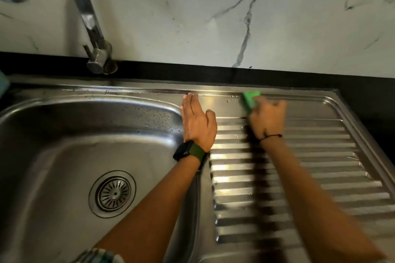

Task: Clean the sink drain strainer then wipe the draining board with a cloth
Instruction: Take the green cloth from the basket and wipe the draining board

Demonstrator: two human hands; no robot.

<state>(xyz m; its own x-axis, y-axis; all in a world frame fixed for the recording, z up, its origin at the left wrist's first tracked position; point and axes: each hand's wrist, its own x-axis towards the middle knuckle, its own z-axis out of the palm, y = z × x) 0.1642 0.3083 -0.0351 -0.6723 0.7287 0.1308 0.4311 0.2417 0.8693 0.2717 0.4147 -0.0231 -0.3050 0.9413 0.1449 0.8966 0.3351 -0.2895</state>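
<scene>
Right hand (267, 118) grip holds green cloth (251, 100) on draining board (320, 156); left hand (197, 123) flat, fingers straight. Best wiped along ridges.

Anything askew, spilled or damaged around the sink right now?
Nothing stands out. The strainer sits flat in the drain, the left hand rests flat on the sink rim, and the right hand holds the green cloth on the draining board. Only water droplets show.

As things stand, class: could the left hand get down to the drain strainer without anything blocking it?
Probably yes. The left hand rests flat on the ledge beside the basin, holding nothing, and the drain strainer lies uncovered on the basin floor, with nothing between them.
</scene>
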